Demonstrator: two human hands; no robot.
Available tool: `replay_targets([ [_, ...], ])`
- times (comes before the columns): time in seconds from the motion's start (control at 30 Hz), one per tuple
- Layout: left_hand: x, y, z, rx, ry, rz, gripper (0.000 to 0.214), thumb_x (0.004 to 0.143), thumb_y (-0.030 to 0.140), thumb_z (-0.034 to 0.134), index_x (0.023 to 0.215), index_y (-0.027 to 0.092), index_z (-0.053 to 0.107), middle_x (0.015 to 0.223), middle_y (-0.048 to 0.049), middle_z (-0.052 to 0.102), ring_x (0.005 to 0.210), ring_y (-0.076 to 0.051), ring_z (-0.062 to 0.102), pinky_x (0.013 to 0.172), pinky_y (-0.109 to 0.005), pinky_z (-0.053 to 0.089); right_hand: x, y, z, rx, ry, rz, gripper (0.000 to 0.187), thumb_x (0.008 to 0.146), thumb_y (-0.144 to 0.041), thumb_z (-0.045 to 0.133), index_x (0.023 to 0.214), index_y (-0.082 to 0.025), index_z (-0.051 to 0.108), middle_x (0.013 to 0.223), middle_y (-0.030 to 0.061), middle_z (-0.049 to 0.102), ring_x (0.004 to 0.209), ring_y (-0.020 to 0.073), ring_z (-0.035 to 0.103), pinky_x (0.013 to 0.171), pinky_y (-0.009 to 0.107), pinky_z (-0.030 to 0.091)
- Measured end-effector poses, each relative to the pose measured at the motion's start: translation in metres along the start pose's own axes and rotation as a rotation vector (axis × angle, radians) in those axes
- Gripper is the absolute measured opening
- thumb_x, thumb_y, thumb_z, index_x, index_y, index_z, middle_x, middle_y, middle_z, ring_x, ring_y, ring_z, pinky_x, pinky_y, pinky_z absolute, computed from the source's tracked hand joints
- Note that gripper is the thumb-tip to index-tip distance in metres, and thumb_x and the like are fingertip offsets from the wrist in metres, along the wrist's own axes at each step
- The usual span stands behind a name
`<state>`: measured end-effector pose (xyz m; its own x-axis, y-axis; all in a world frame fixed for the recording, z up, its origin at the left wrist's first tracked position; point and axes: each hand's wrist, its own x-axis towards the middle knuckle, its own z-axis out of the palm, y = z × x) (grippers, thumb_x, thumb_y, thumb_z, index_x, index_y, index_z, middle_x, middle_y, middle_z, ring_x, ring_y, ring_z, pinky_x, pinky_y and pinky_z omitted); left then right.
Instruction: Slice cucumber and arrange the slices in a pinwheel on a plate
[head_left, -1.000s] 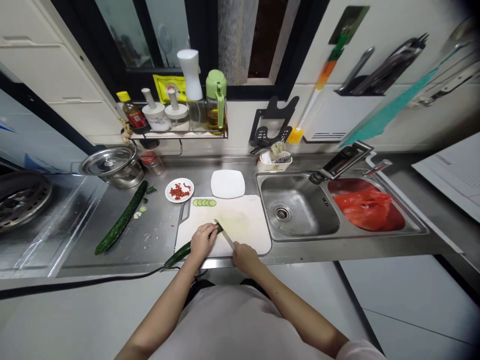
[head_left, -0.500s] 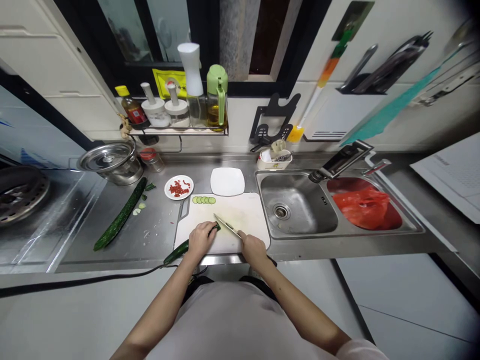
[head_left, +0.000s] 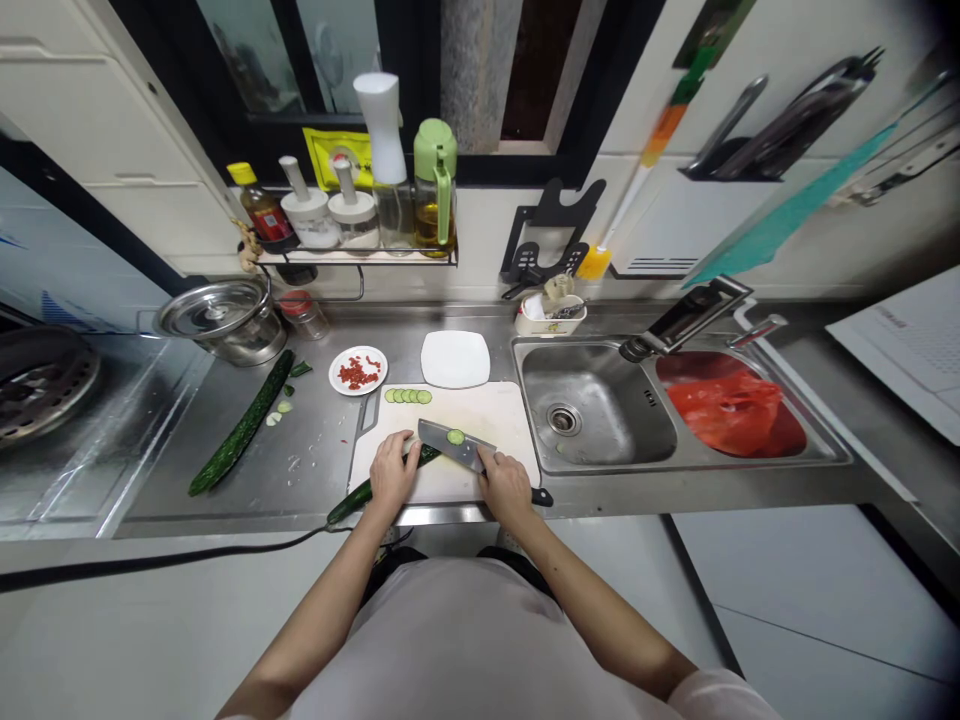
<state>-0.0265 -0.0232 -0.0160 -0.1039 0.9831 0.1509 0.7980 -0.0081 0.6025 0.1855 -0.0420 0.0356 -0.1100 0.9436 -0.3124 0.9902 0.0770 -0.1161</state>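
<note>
A white cutting board (head_left: 480, 415) lies on the steel counter left of the sink. My left hand (head_left: 391, 470) is closed over a long dark green cucumber (head_left: 358, 496) that sticks out past the board's front left corner. My right hand (head_left: 506, 484) grips the handle of a knife (head_left: 450, 445). Its blade lies nearly flat above the board with one cucumber slice (head_left: 455, 437) resting on it. A short row of cut cucumber slices (head_left: 408, 397) sits along the board's far edge.
A second whole cucumber (head_left: 244, 430) lies on the counter at left, with peel scraps beside it. A small plate of red chilli pieces (head_left: 358, 371) and a white square plate (head_left: 454, 359) stand behind the board. The sink (head_left: 600, 420) holds a red basin (head_left: 731, 412). A steel pot (head_left: 221, 320) stands at back left.
The knife went from cutting edge-down at the cucumber's end to lying flat, now carrying a fresh slice on its blade. My left hand stayed on the cucumber.
</note>
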Motion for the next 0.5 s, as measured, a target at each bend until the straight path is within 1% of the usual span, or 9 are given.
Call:
replay_targets([
  [0.13, 0.0005, 0.0011, -0.0010, -0.009, -0.007, 0.011, 0.031, 0.093, 0.036, 0.043, 0.115, 0.021, 0.059, 0.115, -0.0085, 0.065, 0.110, -0.024, 0.057, 0.096, -0.038, 0.044, 0.0013, -0.0029, -0.0019, 0.004, -0.010, -0.015, 0.053, 0.091, -0.025, 0.047, 0.143, -0.020, 0.040, 0.109, 0.0121, 0.061, 0.104, 0.0249, 0.053, 0.090, 0.033, 0.035],
  [0.37, -0.0031, 0.0018, -0.0029, 0.033, -0.002, 0.053, 0.031, 0.094, 0.037, 0.043, 0.115, 0.022, 0.059, 0.116, -0.0086, 0.064, 0.113, -0.023, 0.056, 0.097, -0.036, 0.043, 0.0029, -0.0091, -0.0005, -0.001, -0.014, -0.036, 0.054, 0.090, -0.025, 0.049, 0.143, -0.020, 0.039, 0.109, 0.0113, 0.061, 0.103, 0.0240, 0.053, 0.089, 0.032, 0.035],
  [0.5, -0.0051, -0.0006, -0.0057, 0.043, 0.006, 0.053, 0.031, 0.094, 0.038, 0.043, 0.115, 0.021, 0.059, 0.115, -0.0085, 0.064, 0.112, -0.023, 0.056, 0.097, -0.036, 0.044, 0.0037, -0.0088, 0.0018, 0.004, -0.009, -0.032, 0.054, 0.090, -0.025, 0.049, 0.143, -0.020, 0.040, 0.108, 0.0110, 0.061, 0.103, 0.0244, 0.053, 0.089, 0.033, 0.035],
])
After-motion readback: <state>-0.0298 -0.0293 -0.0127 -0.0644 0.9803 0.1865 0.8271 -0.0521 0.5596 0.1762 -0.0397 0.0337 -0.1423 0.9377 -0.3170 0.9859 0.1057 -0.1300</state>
